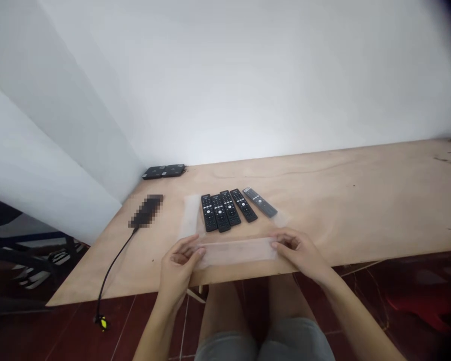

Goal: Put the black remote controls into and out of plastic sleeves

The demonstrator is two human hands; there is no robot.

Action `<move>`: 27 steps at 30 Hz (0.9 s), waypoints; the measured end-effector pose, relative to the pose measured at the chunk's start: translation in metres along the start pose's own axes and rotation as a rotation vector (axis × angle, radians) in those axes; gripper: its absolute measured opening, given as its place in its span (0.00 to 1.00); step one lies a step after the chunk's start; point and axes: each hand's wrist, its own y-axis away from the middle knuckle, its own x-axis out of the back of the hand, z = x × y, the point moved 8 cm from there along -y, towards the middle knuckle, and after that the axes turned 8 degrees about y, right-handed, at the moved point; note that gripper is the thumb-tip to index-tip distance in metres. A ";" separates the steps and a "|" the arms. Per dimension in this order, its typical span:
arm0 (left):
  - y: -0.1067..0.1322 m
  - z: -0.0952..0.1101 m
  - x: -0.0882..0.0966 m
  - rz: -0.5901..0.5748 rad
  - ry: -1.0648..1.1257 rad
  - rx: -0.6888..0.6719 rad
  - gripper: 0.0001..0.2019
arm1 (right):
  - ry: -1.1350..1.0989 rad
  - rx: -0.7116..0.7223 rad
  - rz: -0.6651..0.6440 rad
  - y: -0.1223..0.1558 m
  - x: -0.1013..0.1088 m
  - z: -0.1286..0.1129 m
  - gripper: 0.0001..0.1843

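1. In the head view, your hands are working at the front edge of the plywood surface (361,210), which runs from a white wall (270,75) at the back to a drop onto the dark red tile floor (154,326). Your knees in grey shorts (263,346) show just below that edge.
2. Your left hand (178,268) and right hand (300,253) are well apart, with a translucent plastic sleeve (236,252) stretched flat between them, just above the front edge.
3. Your fingers (190,255) are closed on the sleeve's left end, and those of your right hand (281,241) pinch its right end. Both hands grip it.
4. Both forearms rise from the bottom of the view and angle inward, with your wrists turned so the fingers face each other.
5. Just beyond the sleeve, five black remote controls (229,210) lie side by side, and a strip of translucent film (191,216) lies at the row's left end.
6. Further left, you have a pixelated object (146,210) with a black cable (115,265) dropping over the edge to a yellow plug (103,323). Two dark flat devices (164,171) sit in the back corner.
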 end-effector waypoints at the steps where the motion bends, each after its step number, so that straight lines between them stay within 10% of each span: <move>1: 0.001 0.007 0.000 -0.004 -0.024 -0.030 0.26 | 0.059 0.036 0.042 0.001 0.007 -0.006 0.21; 4: 0.002 0.030 -0.009 -0.107 -0.136 -0.090 0.24 | 0.235 0.207 0.078 0.003 0.016 -0.040 0.23; 11: 0.004 0.054 -0.034 -0.301 -0.204 -0.103 0.25 | 0.140 0.324 -0.477 0.003 -0.053 -0.086 0.12; 15: 0.009 0.031 -0.029 -0.033 0.015 -0.091 0.32 | -0.149 0.151 -0.209 -0.012 -0.070 -0.059 0.14; 19: 0.022 -0.001 -0.044 -0.058 0.087 0.071 0.29 | -0.339 0.106 -0.124 -0.012 -0.095 -0.048 0.15; 27: 0.022 -0.001 -0.049 -0.064 0.080 0.085 0.27 | -0.405 0.069 -0.109 -0.013 -0.113 -0.049 0.18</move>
